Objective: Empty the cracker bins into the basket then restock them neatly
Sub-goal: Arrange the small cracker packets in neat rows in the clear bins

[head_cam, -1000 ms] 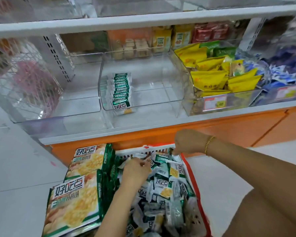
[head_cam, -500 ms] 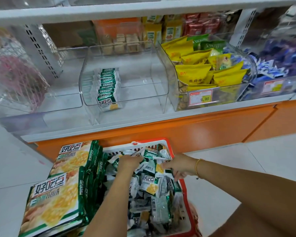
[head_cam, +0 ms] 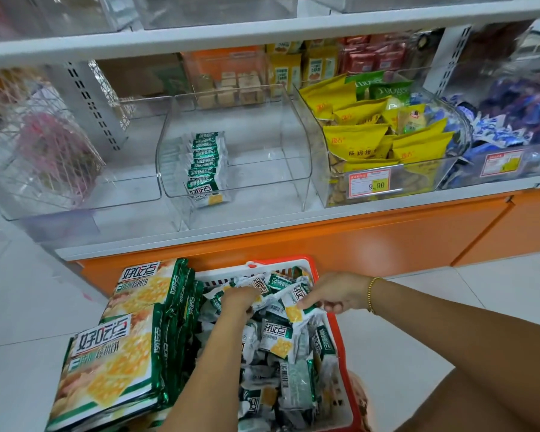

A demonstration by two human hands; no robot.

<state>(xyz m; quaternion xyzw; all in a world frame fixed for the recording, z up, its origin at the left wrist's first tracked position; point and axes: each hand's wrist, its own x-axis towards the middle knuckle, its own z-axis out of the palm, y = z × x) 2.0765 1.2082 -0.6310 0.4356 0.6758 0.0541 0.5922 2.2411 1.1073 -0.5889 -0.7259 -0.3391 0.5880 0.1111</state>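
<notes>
Shelf [head_cam: 262, 226]: white, on an orange base, carrying a run of clear bins; the yellow-bag bin [head_cam: 384, 145] at right is full and no part of this job.
Basket [head_cam: 337, 338]: red, on the floor below the shelf, heaped with small green-and-white cracker packets [head_cam: 278, 338]; large cracker bags [head_cam: 116, 363] are stacked upright along its left side.
Middle bin [head_cam: 234, 151]: nearly bare, holding one tidy overlapping row of packets [head_cam: 205, 165] along its left side; the restock looks barely begun.
Left bin [head_cam: 85, 169]: looks empty.
Right hand [head_cam: 340, 293]: reaches into the heap from the right, thumb and fingers pinching the edge of one packet [head_cam: 296, 302] near the basket's far end.
Left hand [head_cam: 240, 299]: buried fingers-down in the pile; it seems to be closing on packets, but I cannot tell what it holds.
Risk, slip: a packet held only by its edge could twist free on the lift, probably back into the heap or onto the floor.
Risk, disorder: a loose handful set down carelessly could knock the standing row flat or land facing the wrong way.
Risk, spill: the heap stands above the rim, so rummaging may push packets over the side.
</notes>
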